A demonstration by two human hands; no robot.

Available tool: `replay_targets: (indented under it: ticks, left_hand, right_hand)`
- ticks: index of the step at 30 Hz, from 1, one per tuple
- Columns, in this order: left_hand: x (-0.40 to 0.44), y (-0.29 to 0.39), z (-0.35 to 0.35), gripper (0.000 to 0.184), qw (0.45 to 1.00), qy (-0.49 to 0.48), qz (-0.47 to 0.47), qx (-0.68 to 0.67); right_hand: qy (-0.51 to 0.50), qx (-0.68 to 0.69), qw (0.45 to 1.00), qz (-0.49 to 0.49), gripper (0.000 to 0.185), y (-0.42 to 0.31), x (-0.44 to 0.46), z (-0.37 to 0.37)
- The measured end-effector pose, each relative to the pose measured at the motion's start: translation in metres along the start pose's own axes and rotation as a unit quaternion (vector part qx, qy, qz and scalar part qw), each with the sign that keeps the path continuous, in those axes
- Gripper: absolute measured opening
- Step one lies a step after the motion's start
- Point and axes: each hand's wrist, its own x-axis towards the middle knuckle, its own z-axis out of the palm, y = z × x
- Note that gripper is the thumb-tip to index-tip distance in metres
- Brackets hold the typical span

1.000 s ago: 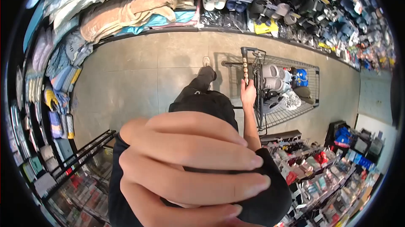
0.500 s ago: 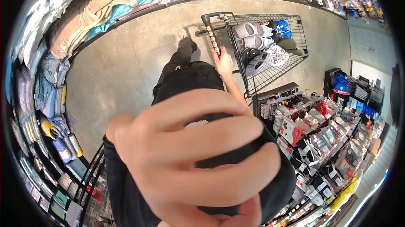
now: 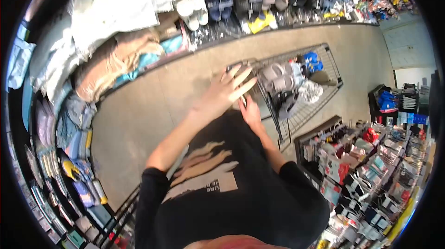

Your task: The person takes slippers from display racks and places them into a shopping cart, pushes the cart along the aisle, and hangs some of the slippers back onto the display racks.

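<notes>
Far left: soft folded textiles (image 3: 79, 142), stacked on dark shelving. Next: bulky, glossy white bundles (image 3: 118, 12), creased; below them, a tan, plush-looking blanket (image 3: 120, 61), heaped in folds. Centre: left hand (image 3: 227, 89), blurred, fingers fanned apart above the cart's bar-shaped handle (image 3: 228, 68); contact cannot be told. Just beside: right hand (image 3: 251, 112), fingers curled round the handle's near end. Right of the hands: cart (image 3: 332, 66), black wire mesh, tapering, standing on smooth tan floor (image 3: 134, 128). Inside it: rounded grey shoes (image 3: 278, 75); a mottled black-and-white item (image 3: 309, 92); a bright blue item (image 3: 313, 62). Far right: rack (image 3: 336, 123), dark-edged, packed with small packages.
</notes>
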Motion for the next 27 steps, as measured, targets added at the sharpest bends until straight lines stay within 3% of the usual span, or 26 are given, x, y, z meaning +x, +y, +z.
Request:
replay_targets:
  ticks: [3,5,8,10,11,14,16,18,20,24,25,27]
  left_hand:
    - [-0.041,-0.035,0.082,0.051,0.997,-0.07,0.012,-0.029]
    - [-0.055,-0.041,0.106,0.053,0.993,-0.11,-0.006,-0.029]
    - [-0.065,-0.054,0.138,0.062,0.99,-0.135,-0.021,-0.024]
    - [-0.058,-0.06,0.14,0.061,0.978,-0.209,0.019,-0.013]
    - [-0.055,-0.061,0.141,0.068,0.962,-0.274,0.018,0.008]
    - [-0.052,-0.059,0.141,0.087,0.943,-0.332,-0.01,-0.031]
    - [-0.056,-0.064,0.142,0.089,0.948,-0.315,-0.003,-0.046]
    - [-0.058,-0.069,0.144,0.09,0.953,-0.296,0.005,-0.059]
    - [-0.057,-0.066,0.144,0.095,0.96,-0.276,0.002,-0.049]
    - [-0.057,-0.067,0.15,0.088,0.972,-0.231,0.023,-0.022]
    - [-0.052,-0.066,0.141,0.07,0.971,-0.233,0.018,-0.044]
    - [-0.05,-0.071,0.141,0.067,0.974,-0.219,0.029,-0.043]
  right_hand:
    - [-0.028,0.03,0.999,0.02,0.037,-0.005,-0.002,-0.013]
    - [0.027,0.074,0.995,-0.06,0.028,0.003,-0.007,-0.019]
    - [0.124,0.022,0.986,-0.112,0.021,0.007,-0.029,-0.041]
    - [0.181,0.019,0.979,-0.087,0.039,0.021,-0.044,-0.047]
    - [0.198,0.024,0.979,-0.048,0.042,0.021,-0.055,-0.052]
    - [0.252,0.065,0.962,0.089,0.045,0.052,-0.079,-0.029]
    - [0.272,0.143,0.938,0.161,0.046,0.05,-0.085,-0.024]
    - [0.339,0.129,0.924,0.121,0.044,0.053,-0.076,-0.018]
    - [0.335,0.136,0.922,0.139,0.043,0.053,-0.073,-0.018]
    - [0.305,0.167,0.924,0.159,0.04,0.047,-0.065,-0.016]
    - [0.314,0.147,0.928,0.139,0.041,0.046,-0.065,-0.016]
    - [0.324,0.126,0.926,0.147,0.046,0.041,-0.062,-0.016]
